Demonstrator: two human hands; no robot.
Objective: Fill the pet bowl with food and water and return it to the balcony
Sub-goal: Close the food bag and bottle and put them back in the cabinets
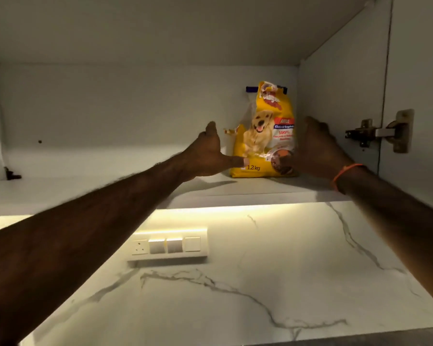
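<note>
Inside an open wall cabinet, the yellow dog food bag (264, 136) stands upright at the shelf's (110, 191) far right. Both hands flank it: left hand (208, 156) spread, thumb touching; right hand (315, 148) spread against its right side.

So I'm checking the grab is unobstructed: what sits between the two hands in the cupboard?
Only the yellow dog food bag, upright on the shelf, in the head view; the left hand and right hand flank it.
</note>
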